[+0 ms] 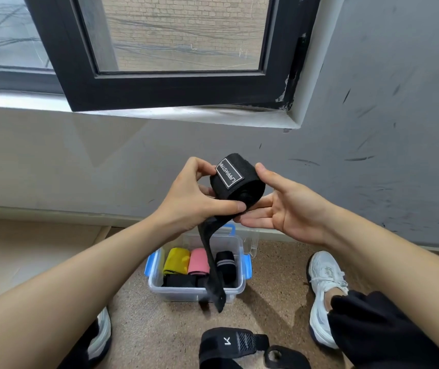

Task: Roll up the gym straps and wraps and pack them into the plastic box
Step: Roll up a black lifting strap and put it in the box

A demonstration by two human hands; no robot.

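We are pinching the black wrap roll point(250, 182) with our left hand point(194, 198), its patch point(229, 173) ending STRAP; our right hand point(290, 206), fingers straight, is cradling it alongside.

Left forearm point(79, 275) and right forearm point(372, 249) are bare, coming in from the lower corners and meeting at centre, wrists roughly level. Left hand point(199, 193): back toward camera, fingers curled, thumb point(235, 207) and index pinching the black wrist wrap roll point(237, 179) from its left side. Right hand point(287, 206): palm facing left and up, fingers point(255, 221) straight under the roll, top digit's tip touching its right edge. Hands just beside each other.
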